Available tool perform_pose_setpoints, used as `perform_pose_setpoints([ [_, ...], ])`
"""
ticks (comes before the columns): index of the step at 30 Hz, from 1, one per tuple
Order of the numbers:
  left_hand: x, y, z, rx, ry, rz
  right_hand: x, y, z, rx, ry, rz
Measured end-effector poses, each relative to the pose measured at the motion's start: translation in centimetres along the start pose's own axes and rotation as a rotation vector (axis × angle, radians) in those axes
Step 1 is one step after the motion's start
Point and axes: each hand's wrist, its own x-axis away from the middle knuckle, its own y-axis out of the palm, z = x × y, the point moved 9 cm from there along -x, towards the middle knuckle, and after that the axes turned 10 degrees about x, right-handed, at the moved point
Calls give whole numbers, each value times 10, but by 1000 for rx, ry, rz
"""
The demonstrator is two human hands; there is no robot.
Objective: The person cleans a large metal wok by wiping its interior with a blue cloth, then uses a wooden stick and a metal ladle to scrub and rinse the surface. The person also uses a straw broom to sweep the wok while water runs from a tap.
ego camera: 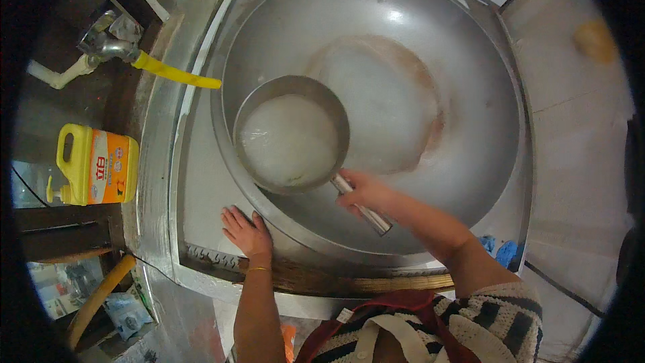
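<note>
My right hand grips the tubular metal handle of a large round ladle. Cloudy liquid fills much of the ladle's bowl, with a small green bit near its lower side. The ladle is over the left part of a very large metal wok; whether it touches the wok wall I cannot tell. A pale pool with a reddish-brown rim lies in the wok's bottom. Flat on the metal stove top, fingers spread, rests my left hand, just outside the wok's rim.
A yellow hose runs from a metal tap to the wok's left rim. Left of the stove is a yellow detergent jug with a pump. Bundled brown bristles or sticks lie along the front edge; blue crumpled items sit at right.
</note>
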Motion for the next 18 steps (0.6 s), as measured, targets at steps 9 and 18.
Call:
perform_pose_setpoints([
  [9,3,3,3,-75,22,-22,26,54,-32,163,-107,-93],
  [18,-2,28,-16,-160,112,-114,18,73,-67,373,-322,-27],
])
